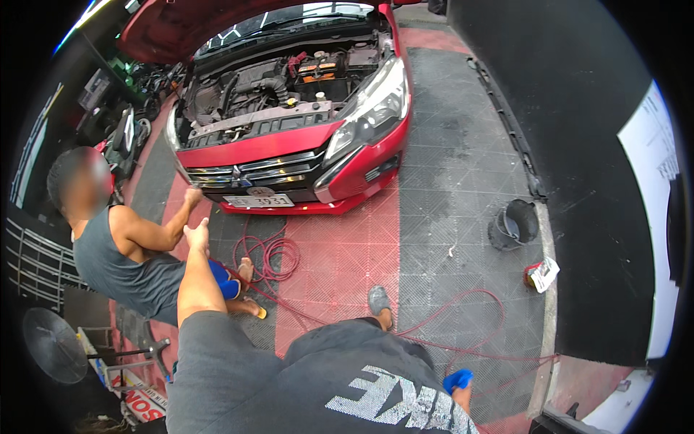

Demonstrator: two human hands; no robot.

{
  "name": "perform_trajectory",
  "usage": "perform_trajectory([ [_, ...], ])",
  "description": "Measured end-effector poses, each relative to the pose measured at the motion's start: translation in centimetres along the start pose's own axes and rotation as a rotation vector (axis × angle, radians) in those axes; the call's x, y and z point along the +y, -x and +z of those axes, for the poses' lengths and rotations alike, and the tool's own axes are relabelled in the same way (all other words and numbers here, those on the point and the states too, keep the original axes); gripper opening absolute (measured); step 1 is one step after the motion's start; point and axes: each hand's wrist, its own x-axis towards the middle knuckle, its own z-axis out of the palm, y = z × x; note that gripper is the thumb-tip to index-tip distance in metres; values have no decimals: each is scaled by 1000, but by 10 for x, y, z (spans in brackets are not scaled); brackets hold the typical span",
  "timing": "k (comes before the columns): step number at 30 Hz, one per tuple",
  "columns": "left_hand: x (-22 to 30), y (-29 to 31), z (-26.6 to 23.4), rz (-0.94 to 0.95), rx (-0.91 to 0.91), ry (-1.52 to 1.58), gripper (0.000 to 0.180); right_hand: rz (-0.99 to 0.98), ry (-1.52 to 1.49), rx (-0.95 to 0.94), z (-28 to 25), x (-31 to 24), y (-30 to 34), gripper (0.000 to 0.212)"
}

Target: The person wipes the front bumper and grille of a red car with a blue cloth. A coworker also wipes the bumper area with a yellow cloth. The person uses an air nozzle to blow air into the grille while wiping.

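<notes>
My left arm reaches forward at the left, and my left hand [196, 236] is raised beside the co-worker's forearm. Its thumb and a finger stand apart and nothing shows in them; the other fingers are partly hidden. Low at my right side, my right hand [461, 395] is closed on a blue cloth [457, 379]. In front stands a red car [289, 155] with its hood raised. The engine bay [264, 83] lies uncovered, with a battery [322, 69] at its back right.
A co-worker [134, 253] in a grey sleeveless top bends close at my left. A red hose [278, 257] coils on the tiled floor and runs behind my feet. A black bucket [515, 224] and a red can [535, 275] stand by the right wall. At lower left is a round stool [54, 346].
</notes>
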Motion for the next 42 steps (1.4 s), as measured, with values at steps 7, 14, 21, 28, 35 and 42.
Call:
perform_trajectory([
  [7, 101, 37, 23, 123, -63, -13, 119, -46, -118, -42, 18, -138, -119, 72],
  [14, 119, 105, -12, 219, -37, -849, 119, -102, 364, -419, 4, -198, -257, 66],
  [21, 135, 113, -13, 298, 63, -952, 115, -186, 325, -336, -29, -335, -354, 44],
  [28, 133, 36, -5, 300, 48, -1058, 113, -337, 178, -155, 28, -412, -350, 49],
  [35, 128, -94, 0, 359, -132, -1110, 99, -374, 202, -344, 185, -345, -324, 44],
  [42, 99, -204, 19, 265, -359, -1052, 98, -529, 601, -244, 255, -450, -177, 45],
])
